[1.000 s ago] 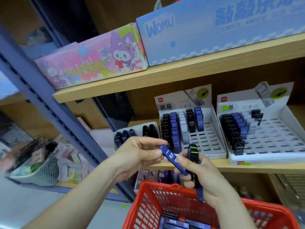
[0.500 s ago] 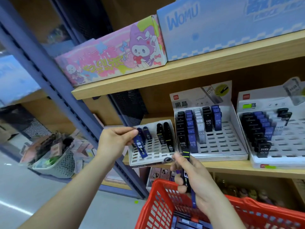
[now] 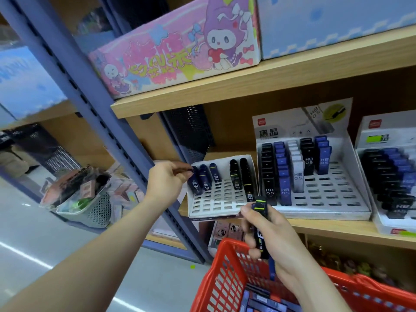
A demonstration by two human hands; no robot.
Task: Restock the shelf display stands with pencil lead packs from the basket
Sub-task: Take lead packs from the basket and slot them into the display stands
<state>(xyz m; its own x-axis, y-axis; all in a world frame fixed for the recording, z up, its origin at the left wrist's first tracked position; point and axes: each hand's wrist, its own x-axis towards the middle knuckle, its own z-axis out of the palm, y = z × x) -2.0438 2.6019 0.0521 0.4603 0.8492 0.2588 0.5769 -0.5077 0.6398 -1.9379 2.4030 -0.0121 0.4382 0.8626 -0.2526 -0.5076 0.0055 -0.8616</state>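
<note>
A small white display stand sits at the left end of the wooden shelf and holds several dark blue and black lead packs. My left hand pinches the top of the leftmost blue pack, which stands in the stand's first column. My right hand grips a black lead pack with a green stripe, along with at least one blue pack, above the red basket. More packs lie in the basket.
Two larger white stands with black, blue and white HB 0.5 packs stand to the right. A blue steel upright runs beside my left arm. Colourful boxes sit on the shelf above. A grey basket stands lower left.
My left hand took the blue pack from my right hand, carried it left and set it into the small stand's leftmost column. My right hand stayed over the basket, still holding packs.
</note>
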